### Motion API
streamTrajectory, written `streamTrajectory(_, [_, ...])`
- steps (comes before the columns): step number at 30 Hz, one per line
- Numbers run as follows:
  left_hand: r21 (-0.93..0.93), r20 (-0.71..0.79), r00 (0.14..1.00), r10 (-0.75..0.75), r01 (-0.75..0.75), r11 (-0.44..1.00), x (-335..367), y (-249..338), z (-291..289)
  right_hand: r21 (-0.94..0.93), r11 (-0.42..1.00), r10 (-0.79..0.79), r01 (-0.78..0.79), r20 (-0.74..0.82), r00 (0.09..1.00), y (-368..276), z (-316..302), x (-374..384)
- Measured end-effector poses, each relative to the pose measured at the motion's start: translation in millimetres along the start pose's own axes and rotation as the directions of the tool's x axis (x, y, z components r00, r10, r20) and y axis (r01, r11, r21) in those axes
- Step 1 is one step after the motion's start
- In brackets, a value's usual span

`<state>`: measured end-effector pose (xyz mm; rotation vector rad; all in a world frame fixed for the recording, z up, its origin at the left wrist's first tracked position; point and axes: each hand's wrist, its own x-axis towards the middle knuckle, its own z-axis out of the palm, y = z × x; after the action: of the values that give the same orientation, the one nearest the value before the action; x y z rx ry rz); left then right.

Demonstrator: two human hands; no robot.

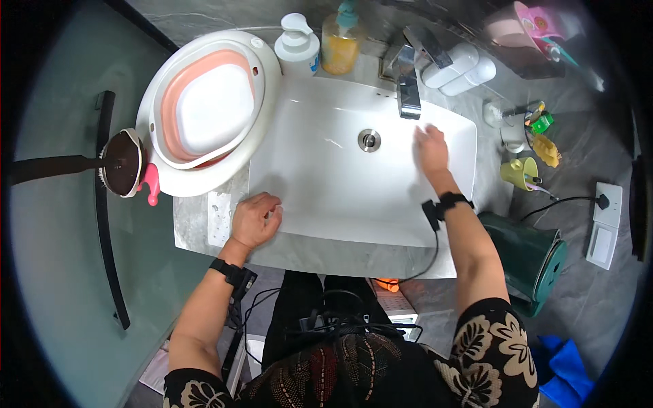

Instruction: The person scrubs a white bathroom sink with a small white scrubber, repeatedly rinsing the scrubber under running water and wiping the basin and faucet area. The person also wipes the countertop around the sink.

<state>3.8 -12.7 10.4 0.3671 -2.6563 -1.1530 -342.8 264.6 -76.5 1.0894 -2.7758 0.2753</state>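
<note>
Both hands (256,219) (431,148) on white sink (320,183)

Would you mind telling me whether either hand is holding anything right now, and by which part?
Nothing is held. The left hand rests on the sink rim; the right hand lies open inside the basin.

A pink and white folding basin (204,109) is propped at the bench's left, two pump bottles (297,46) behind, a green kettle (537,262) at right.
</note>
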Motion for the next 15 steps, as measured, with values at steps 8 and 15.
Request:
streamTrajectory(8, [0.05, 0.043, 0.999, -0.021, 0.018, 0.999, 8, 6, 2, 0.398, 0.901, 0.204, -0.174, -0.035, 0.978, -97, 68, 32])
streamTrajectory(15, [0.039, 0.021, 1.0, 0.005, -0.006, 0.999, 9, 6, 5, 0.281, 0.91, 0.307, -0.304, 0.034, 0.951, -19, 24, -7])
